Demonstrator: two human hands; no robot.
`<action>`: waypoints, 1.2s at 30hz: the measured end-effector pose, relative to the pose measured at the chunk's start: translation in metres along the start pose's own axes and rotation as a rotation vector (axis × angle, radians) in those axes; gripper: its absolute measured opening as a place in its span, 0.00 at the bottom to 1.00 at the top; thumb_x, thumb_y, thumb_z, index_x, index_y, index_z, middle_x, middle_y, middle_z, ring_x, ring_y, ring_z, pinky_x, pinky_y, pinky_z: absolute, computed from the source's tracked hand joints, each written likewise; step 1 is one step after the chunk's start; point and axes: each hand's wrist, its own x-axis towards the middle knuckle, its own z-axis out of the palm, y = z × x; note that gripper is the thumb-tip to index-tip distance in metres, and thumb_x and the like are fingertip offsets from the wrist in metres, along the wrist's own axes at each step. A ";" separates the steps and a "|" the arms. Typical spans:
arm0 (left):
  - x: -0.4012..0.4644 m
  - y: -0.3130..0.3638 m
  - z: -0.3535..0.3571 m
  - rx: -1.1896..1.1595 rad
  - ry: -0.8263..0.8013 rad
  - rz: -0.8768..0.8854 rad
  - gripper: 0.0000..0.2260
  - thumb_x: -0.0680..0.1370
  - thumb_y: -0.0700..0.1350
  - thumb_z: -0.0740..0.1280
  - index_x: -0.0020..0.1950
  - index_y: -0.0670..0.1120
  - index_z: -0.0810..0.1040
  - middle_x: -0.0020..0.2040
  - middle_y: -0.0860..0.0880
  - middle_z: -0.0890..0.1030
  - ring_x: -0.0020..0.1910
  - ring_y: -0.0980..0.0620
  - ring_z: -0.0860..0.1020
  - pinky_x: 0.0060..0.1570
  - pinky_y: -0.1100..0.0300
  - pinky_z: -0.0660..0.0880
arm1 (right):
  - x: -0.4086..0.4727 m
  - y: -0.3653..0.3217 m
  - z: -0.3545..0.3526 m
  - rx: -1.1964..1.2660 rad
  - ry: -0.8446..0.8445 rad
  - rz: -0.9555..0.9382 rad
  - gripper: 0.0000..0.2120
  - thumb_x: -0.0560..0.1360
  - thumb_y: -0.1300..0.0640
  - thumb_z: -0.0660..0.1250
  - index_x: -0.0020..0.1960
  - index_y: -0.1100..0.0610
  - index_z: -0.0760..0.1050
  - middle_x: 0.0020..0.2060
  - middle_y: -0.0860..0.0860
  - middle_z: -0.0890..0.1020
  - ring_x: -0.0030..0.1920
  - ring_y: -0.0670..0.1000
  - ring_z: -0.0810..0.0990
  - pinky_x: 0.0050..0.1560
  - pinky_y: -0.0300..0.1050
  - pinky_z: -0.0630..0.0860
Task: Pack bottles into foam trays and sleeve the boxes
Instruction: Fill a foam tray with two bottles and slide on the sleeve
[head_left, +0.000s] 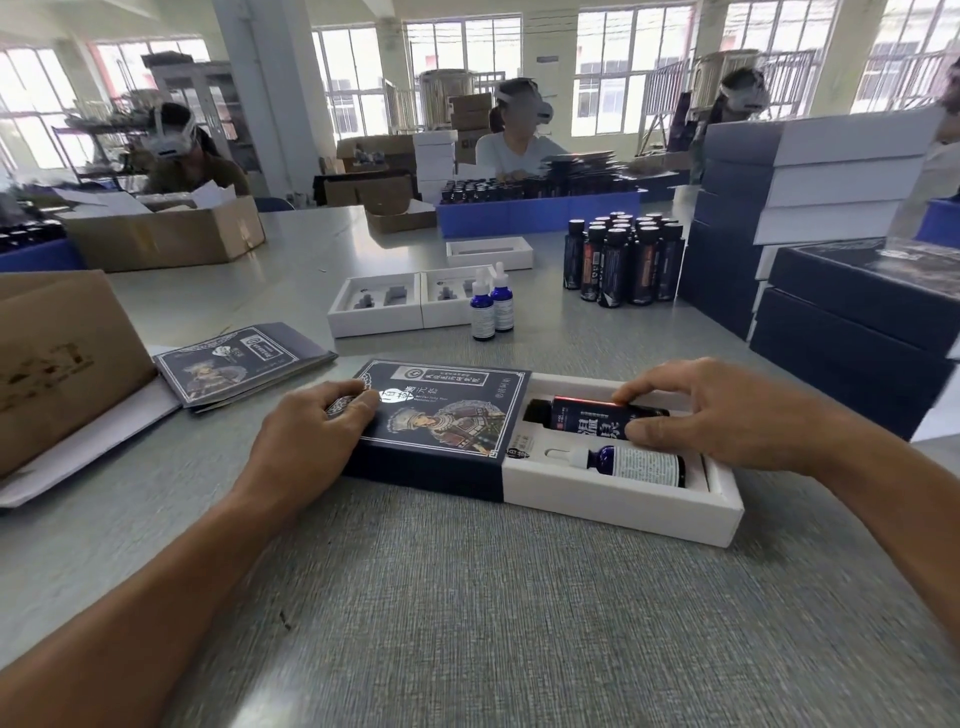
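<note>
We note the white tray (623, 499) lying on the grey table (467, 623), its left part hidden inside the dark printed sleeve (441, 421). How deep the tray runs under the sleeve we cannot tell. In the exposed part of the tray lie a dark bottle (597, 415) and, nearer us, a blue dropper bottle (634, 465). Our right hand (727, 410) covers the dark bottle's right end, thumb and forefinger curled and pinching it. Our left hand (317, 426) rests on the sleeve's left end, fingers bent over its top. Beyond the sleeve stand two blue dropper bottles (492, 306) beside empty trays (395, 306).
</note>
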 end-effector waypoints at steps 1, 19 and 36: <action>0.000 0.000 0.000 0.005 0.000 -0.003 0.15 0.78 0.56 0.67 0.63 0.54 0.80 0.61 0.52 0.81 0.57 0.53 0.76 0.54 0.56 0.70 | 0.000 -0.001 0.001 0.005 0.014 0.005 0.14 0.75 0.46 0.71 0.60 0.40 0.77 0.55 0.39 0.78 0.52 0.39 0.77 0.47 0.35 0.67; -0.009 0.003 0.007 -0.071 0.002 0.024 0.17 0.76 0.58 0.68 0.63 0.55 0.80 0.61 0.52 0.81 0.58 0.52 0.76 0.55 0.58 0.69 | -0.006 -0.003 -0.014 0.099 0.151 0.499 0.09 0.78 0.49 0.68 0.48 0.54 0.80 0.37 0.54 0.86 0.34 0.52 0.85 0.29 0.42 0.79; -0.005 -0.005 0.011 -0.070 -0.003 0.037 0.14 0.76 0.59 0.68 0.60 0.58 0.81 0.57 0.54 0.82 0.56 0.53 0.78 0.52 0.60 0.70 | -0.004 -0.014 0.004 0.334 0.194 0.345 0.05 0.79 0.53 0.68 0.47 0.53 0.79 0.29 0.50 0.84 0.26 0.46 0.82 0.27 0.37 0.76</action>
